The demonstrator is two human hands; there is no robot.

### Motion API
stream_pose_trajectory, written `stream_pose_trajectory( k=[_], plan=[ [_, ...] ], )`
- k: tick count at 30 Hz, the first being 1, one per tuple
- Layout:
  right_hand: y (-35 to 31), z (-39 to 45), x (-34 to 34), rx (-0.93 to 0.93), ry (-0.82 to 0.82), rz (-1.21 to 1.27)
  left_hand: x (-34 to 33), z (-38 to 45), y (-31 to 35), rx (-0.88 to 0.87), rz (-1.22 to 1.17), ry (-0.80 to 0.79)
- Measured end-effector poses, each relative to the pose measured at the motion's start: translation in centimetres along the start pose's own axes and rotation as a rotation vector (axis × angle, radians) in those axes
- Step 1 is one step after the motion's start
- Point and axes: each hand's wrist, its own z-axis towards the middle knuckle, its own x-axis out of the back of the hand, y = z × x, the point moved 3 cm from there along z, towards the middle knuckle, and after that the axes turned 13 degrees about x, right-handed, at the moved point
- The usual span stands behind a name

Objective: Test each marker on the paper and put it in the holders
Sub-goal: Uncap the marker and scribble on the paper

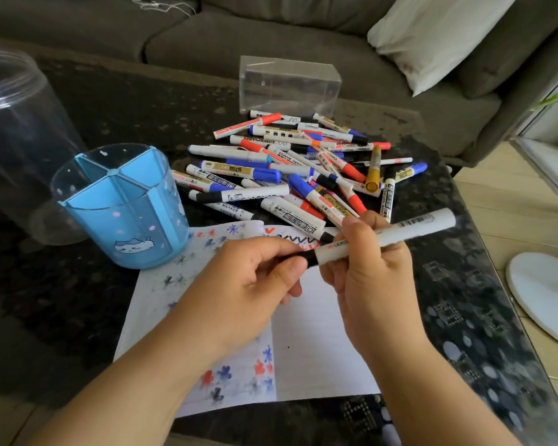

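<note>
While both hands meet over the paper (319, 342), one white marker (400, 231) is held between them above the near part of the dark table (484, 317). At the far left stands a tall clear jar (16, 123), and just right of it, nearer, is the blue holder (123, 207) with dividers inside; its base touches the far left corner of the paper. The paper carries small red, blue and black marks along its left side. The left hand (248, 284) pinches the black cap end of the marker with thumb and fingers curled round it. The right hand (371, 275) grasps the white barrel, which points up and to the right. Beyond the hands, the pile of markers (297, 169) lies loose on the table, some of them resting on the far edge of the paper. Behind the pile stands a clear box (289, 83), and farther right a white pillow (432, 37) leans on the grey sofa (239, 30).
</note>
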Motion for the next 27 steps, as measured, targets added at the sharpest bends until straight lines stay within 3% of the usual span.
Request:
stream_pose_trajectory(
  k=[7, 9, 11, 13, 15, 19, 24, 27],
  plan=[
    [0.7, -0.8, -0.7, -0.223, -0.13, -0.114, 2.2, -0.6, -0.2, -0.001, 0.029, 0.217],
    [0.7, -0.6, 0.0, -0.217, -0.07, -0.327, 3.7, -1.1, 0.0, -0.017, 0.031, 0.314],
    [-0.3, -0.3, 0.9, 0.026, -0.052, -0.756, 5.0, -1.7, 0.0, -0.041, 0.055, 0.388],
    [-1.7, -0.8, -0.3, 0.448, -0.235, -1.018, 5.9, -2.3, -0.1, -0.044, 0.067, 0.425],
    [-1.4, -1.8, -1.8, 0.652, -0.44, -1.107, 6.5, -2.7, -0.3, -0.027, 0.07, 0.432],
    [-0.1, -3.5, -5.0, 0.702, -0.562, -1.107, 7.8, -3.7, -0.3, -0.084, 0.041, 0.413],
    [0.1, -3.8, -7.9, 0.697, -0.551, -1.048, 9.7, -5.0, -0.7, -0.114, 0.031, 0.411],
    [-2.2, -3.2, -9.6, 0.722, -0.479, -1.041, 11.9, -5.7, -1.2, -0.154, -0.001, 0.527]
  ],
)
